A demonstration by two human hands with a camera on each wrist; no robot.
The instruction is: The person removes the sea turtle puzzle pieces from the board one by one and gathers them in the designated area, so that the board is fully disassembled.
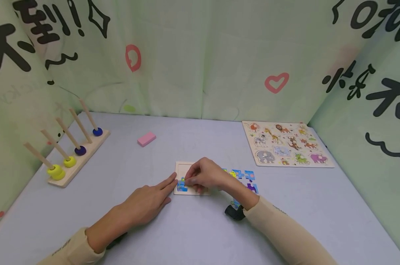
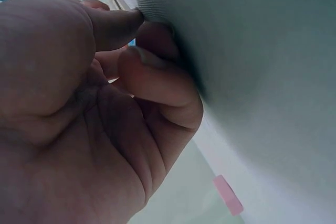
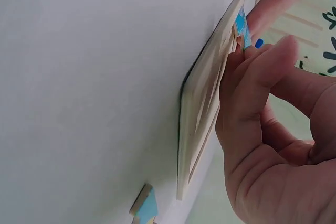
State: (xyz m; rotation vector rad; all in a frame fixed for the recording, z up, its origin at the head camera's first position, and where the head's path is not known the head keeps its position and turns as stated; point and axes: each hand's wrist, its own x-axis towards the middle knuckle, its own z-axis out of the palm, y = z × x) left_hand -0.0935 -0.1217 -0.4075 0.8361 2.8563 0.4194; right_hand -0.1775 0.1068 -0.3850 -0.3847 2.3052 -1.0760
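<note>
A small wooden puzzle tray (image 1: 184,168) lies on the table, with blue jigsaw pieces (image 1: 181,188) at its lower left corner. My left hand (image 1: 143,204) rests at the tray's left edge, its forefinger and middle finger stretched toward the rim. Over the tray, my right hand (image 1: 208,175) pinches a small jigsaw piece beside those blue pieces; its fingers hide most of it. In the right wrist view, the right hand's fingertips (image 3: 244,56) are at the blue pieces (image 3: 241,23) near the tray's far end.
Several loose jigsaw pieces (image 1: 249,175) lie right of the tray, partly behind the right forearm. A wooden animal puzzle board (image 1: 286,145) sits at the back right. At the left stands a peg rack (image 1: 87,149) with yellow and blue rings. A pink block (image 1: 147,139) lies behind the tray.
</note>
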